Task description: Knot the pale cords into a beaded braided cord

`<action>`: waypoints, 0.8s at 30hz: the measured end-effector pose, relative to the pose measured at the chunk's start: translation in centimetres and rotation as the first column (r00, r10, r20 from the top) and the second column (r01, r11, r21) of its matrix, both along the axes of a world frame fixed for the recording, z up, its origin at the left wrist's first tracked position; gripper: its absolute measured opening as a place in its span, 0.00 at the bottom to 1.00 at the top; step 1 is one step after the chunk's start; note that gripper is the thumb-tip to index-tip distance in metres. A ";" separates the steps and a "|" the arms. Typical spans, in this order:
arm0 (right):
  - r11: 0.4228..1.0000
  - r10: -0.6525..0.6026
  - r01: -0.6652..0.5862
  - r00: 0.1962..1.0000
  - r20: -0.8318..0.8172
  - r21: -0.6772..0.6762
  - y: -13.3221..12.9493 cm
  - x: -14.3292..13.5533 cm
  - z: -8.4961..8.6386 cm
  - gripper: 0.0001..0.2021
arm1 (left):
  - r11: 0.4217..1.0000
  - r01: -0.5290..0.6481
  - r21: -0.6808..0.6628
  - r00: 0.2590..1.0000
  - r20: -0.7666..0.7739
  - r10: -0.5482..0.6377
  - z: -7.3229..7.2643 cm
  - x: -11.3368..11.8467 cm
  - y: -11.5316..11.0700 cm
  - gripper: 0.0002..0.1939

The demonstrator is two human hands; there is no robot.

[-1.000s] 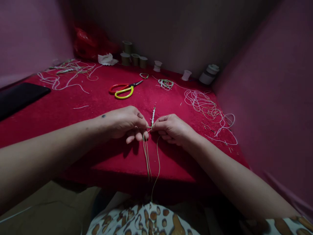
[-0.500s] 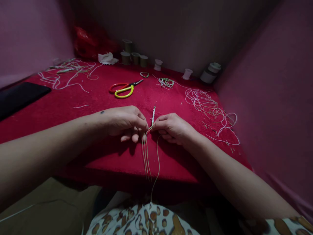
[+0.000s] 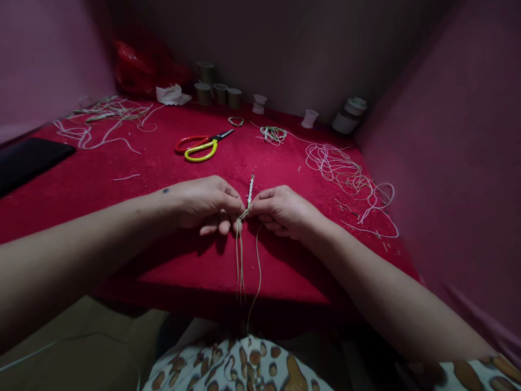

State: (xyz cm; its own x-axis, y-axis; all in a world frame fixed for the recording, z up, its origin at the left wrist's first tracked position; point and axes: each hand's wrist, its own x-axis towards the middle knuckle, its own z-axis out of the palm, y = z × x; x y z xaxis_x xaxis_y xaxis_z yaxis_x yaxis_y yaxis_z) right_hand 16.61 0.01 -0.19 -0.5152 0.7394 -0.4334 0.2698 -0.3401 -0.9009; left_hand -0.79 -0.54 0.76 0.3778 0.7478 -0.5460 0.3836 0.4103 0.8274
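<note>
A short white braided cord [image 3: 251, 189] lies on the red cloth, its looped far end pointing away from me. Below the braid, loose greenish cords [image 3: 240, 255] fan out and hang over the table's front edge. My left hand [image 3: 217, 206] pinches some of these strands between thumb and index finger, just left of the braid's lower end. From the other side, my right hand [image 3: 283, 210] pinches a strand close to the same spot, with its other fingers curled. One long cord [image 3: 259, 266] trails from under the right hand toward my lap. The fingertips hide the knot in part.
Scissors [image 3: 203, 146] with red and yellow handles lie beyond my left hand. Tangled cords [image 3: 334, 163] spread at the right, more cords [image 3: 109, 117] at the far left. Thread spools [image 3: 234, 98] and a white jar [image 3: 349, 115] line the back. A black flat object [image 3: 35, 161] rests left.
The view has shifted slightly, moving things a little left in the picture. My fingertips have drawn closer together at the braid's lower end, and the strands there are bunched more tightly.
</note>
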 end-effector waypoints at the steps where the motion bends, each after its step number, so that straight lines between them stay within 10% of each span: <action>1: 1.000 0.000 0.000 1.000 -0.001 0.002 0.0 0.0 0.0 0.12 | 1.000 0.005 0.017 1.000 -0.026 -0.004 0.1 0.0 0.0 0.09; 13: 0.998 -0.066 0.067 0.996 0.064 -0.014 -0.5 -0.5 0.8 0.11 | 0.950 0.044 0.308 0.944 -0.324 0.062 1.4 1.7 -2.9 0.09; 18: 0.996 -0.080 0.081 0.997 0.023 -0.042 -0.4 -0.4 0.7 0.08 | 0.595 0.544 0.592 0.664 -0.737 0.126 -0.6 3.8 -6.2 0.11; 24: 0.999 -0.010 0.008 0.998 -0.062 -0.035 0.0 0.3 0.4 0.05 | 0.509 0.705 0.493 0.480 -0.861 0.169 -1.4 4.2 -6.4 0.12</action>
State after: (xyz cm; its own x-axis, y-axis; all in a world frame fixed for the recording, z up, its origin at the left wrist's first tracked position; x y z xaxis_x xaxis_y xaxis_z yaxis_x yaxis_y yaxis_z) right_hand 16.88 -0.01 0.21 -0.5353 0.7293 -0.4262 0.2101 -0.3738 -0.9034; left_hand 3.36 -6.91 -0.65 0.4237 0.9055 -0.0246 0.9052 -0.4243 -0.0245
